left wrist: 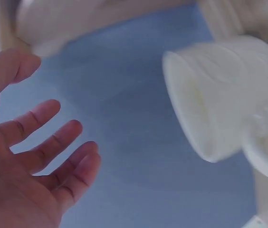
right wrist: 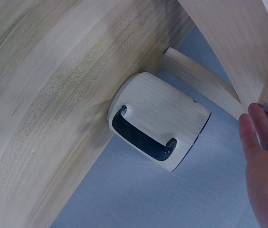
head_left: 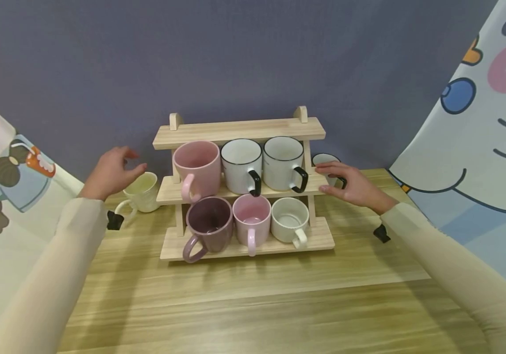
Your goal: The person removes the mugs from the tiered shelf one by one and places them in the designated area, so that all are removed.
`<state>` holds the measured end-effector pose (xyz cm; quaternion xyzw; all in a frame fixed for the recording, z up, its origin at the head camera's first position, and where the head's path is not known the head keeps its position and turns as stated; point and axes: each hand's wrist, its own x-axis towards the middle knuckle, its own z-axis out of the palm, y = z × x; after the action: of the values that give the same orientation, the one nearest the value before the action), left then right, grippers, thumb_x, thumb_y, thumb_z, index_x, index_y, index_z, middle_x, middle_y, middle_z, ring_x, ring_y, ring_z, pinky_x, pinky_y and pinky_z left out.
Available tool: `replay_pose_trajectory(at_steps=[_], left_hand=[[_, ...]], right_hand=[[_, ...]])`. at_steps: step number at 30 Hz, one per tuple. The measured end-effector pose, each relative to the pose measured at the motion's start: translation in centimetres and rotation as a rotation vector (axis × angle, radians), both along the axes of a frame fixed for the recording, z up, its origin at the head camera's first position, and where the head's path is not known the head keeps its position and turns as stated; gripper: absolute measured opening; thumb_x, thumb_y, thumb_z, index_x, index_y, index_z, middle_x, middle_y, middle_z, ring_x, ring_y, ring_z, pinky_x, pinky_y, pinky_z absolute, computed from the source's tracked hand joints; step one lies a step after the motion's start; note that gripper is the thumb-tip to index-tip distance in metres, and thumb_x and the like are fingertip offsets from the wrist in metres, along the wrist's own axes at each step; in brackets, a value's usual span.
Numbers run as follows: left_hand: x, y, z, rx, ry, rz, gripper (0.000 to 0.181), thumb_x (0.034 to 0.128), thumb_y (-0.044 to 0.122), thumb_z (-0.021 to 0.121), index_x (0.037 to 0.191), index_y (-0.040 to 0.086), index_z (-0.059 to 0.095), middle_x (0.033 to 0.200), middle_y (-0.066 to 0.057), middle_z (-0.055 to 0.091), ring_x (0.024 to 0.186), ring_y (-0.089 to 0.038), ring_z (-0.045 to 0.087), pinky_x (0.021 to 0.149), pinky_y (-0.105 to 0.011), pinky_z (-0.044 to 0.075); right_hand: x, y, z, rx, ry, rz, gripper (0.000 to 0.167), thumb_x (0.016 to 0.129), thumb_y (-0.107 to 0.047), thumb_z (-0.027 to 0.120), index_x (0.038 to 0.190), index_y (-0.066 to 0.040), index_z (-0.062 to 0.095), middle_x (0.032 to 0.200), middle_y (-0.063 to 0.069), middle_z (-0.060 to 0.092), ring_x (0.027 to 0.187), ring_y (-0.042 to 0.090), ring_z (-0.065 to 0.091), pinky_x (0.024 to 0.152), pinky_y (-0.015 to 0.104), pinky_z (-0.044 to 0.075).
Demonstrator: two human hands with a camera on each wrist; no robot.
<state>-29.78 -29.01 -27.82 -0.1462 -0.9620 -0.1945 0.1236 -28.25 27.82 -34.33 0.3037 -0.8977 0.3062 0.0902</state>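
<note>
The person's left grip (head_left: 112,173) is loosely spread, thumb apart from gently bent fingers, with nothing held; it hovers just left of the wooden rack (head_left: 244,130), near a cream mug (head_left: 146,195). That mug stands upright on the counter (head_left: 253,309) at the rack's left side, its handle turned outward from the rack. The right grip (head_left: 351,185) is also spread and has hold of nothing, its fingers (right wrist: 249,135) reaching to the right end of the rack's middle shelf; whether they touch the wood I cannot tell. Behind this hand, on the counter just right of the rack, a black-handled mug (right wrist: 172,104) stands upright, white with a dark rim. The rack's middle shelf carries, from its left end, a large pink mug (head_left: 204,172) and two white mugs (head_left: 240,172) with black rims and handles. On the rack's bottom shelf, again from the left, sit a purple mug (head_left: 215,236), a small pink mug (head_left: 253,221) and an off-white cup (head_left: 287,223), their handles toward the rack's front. The rack's top shelf bears two rounded wooden pegs (head_left: 175,121). Behind the rack hangs a grey-blue cloth (head_left: 235,59); well to the rack's right is a curtain (head_left: 491,152) printed with a pig.
</note>
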Motion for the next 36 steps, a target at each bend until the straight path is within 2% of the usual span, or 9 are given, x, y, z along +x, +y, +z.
replay_pose_trajectory(at_steps=[5, 8, 13, 17, 21, 28, 36], left_hand=[[1.2, 2.1, 1.9, 0.041, 0.082, -0.052, 0.044, 0.092, 0.032, 0.059, 0.116, -0.005, 0.056, 0.113, -0.025, 0.052, 0.101, -0.043, 0.05, 0.083, -0.057, 0.039], [1.9, 3.6, 3.1, 0.061, 0.091, -0.103, 0.044, 0.0923, 0.034, 0.059, 0.117, -0.002, 0.056, 0.116, -0.022, 0.053, 0.103, -0.041, 0.052, 0.085, -0.055, 0.041], [3.2, 6.3, 4.8, 0.075, 0.062, -0.162, 0.049, 0.0916, 0.039, 0.06, 0.12, -0.001, 0.055, 0.118, -0.019, 0.054, 0.101, -0.037, 0.055, 0.085, -0.052, 0.044], [4.2, 8.3, 5.9, 0.049, 0.014, -0.201, 0.057, 0.0895, 0.043, 0.061, 0.125, 0.0, 0.052, 0.124, -0.018, 0.053, 0.1, -0.035, 0.058, 0.085, -0.05, 0.045], [4.8, 10.0, 6.4, -0.002, -0.023, -0.239, 0.068, 0.0856, 0.049, 0.064, 0.13, 0.001, 0.048, 0.126, -0.016, 0.052, 0.105, -0.032, 0.056, 0.085, -0.048, 0.044], [4.6, 11.5, 6.6, -0.045, 0.033, -0.25, 0.075, 0.0807, 0.054, 0.067, 0.128, -0.001, 0.051, 0.119, -0.017, 0.057, 0.104, -0.03, 0.052, 0.087, -0.046, 0.041], [4.3, 12.2, 6.4, -0.066, 0.033, -0.259, 0.077, 0.0778, 0.058, 0.067, 0.125, 0.0, 0.053, 0.121, -0.016, 0.056, 0.115, -0.032, 0.047, 0.095, -0.047, 0.036]], right_hand=[[0.1, 0.0, 0.0, -0.005, 0.003, 0.001, 0.053, 0.086, -0.027, 0.07, 0.131, -0.005, 0.055, 0.136, 0.009, 0.049, 0.118, 0.028, 0.049, 0.092, 0.047, 0.043], [0.0, 0.0, 0.0, -0.013, 0.002, 0.005, 0.052, 0.086, -0.027, 0.071, 0.131, -0.004, 0.055, 0.136, 0.009, 0.049, 0.118, 0.028, 0.048, 0.092, 0.048, 0.042], [0.0, 0.1, -0.2, -0.016, -0.001, 0.015, 0.052, 0.087, -0.026, 0.07, 0.131, -0.004, 0.055, 0.136, 0.009, 0.049, 0.118, 0.027, 0.048, 0.092, 0.047, 0.043], [0.0, 0.0, -0.1, -0.008, 0.0, 0.008, 0.053, 0.087, -0.027, 0.07, 0.132, -0.005, 0.055, 0.136, 0.008, 0.049, 0.118, 0.027, 0.049, 0.092, 0.047, 0.043], [0.0, 0.0, 0.0, -0.001, 0.002, 0.0, 0.053, 0.086, -0.028, 0.07, 0.132, -0.005, 0.055, 0.136, 0.009, 0.049, 0.118, 0.028, 0.049, 0.092, 0.048, 0.042], [-0.1, 0.2, 0.0, -0.005, 0.001, 0.011, 0.053, 0.087, -0.026, 0.07, 0.132, -0.004, 0.054, 0.136, 0.008, 0.048, 0.119, 0.027, 0.048, 0.093, 0.047, 0.042], [-0.3, 0.3, -0.2, -0.005, -0.007, 0.011, 0.052, 0.087, -0.028, 0.07, 0.132, -0.006, 0.054, 0.137, 0.007, 0.048, 0.119, 0.026, 0.047, 0.093, 0.048, 0.042]])
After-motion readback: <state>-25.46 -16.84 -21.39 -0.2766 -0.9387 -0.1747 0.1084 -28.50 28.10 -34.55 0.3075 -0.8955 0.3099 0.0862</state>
